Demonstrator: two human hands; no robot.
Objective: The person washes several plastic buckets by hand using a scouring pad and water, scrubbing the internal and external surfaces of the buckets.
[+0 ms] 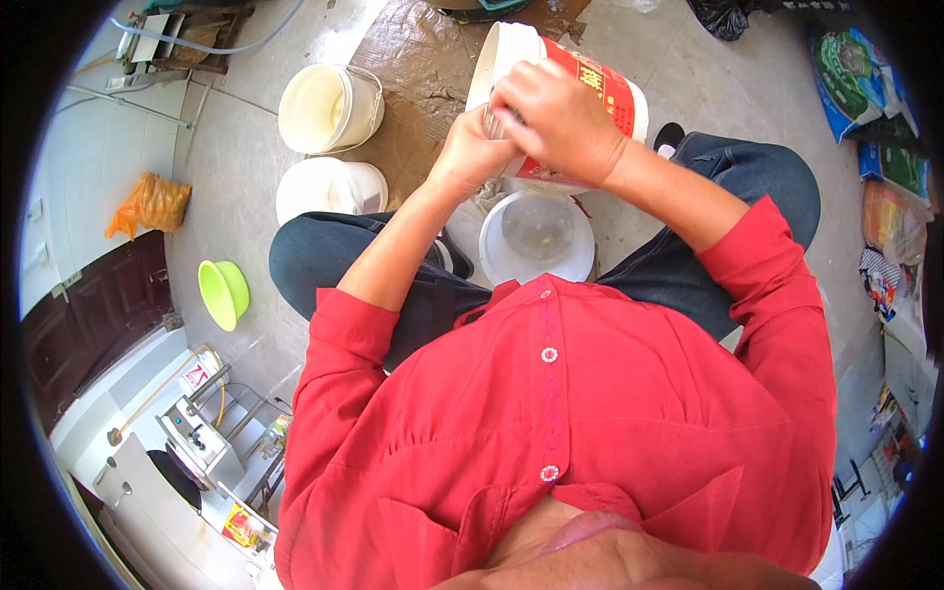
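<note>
A white plastic bucket with a red printed label (pixel 627 92) lies tilted in front of me, its mouth facing left. My left hand (pixel 472 151) is at the lower side of its rim, closed around a small grey, metal-looking item (pixel 492 125). Over the same spot, my right hand (pixel 553 118) has its fingers curled, slightly blurred. Whether it also grips the item is hidden by the fingers. Below the tilted bucket, between my knees, a white round tub (pixel 538 274) stands on the floor with cloudy contents in the bottom.
Left of my hands are an open cream bucket (pixel 313 110) and another white bucket (pixel 324 188), beside wet brown cardboard (pixel 413 51). A lime-green basin (pixel 223 295) and an orange bag (pixel 151 206) lie farther left. Packaged bags (pixel 848 81) line the right side; a black bag (pixel 723 15) lies ahead.
</note>
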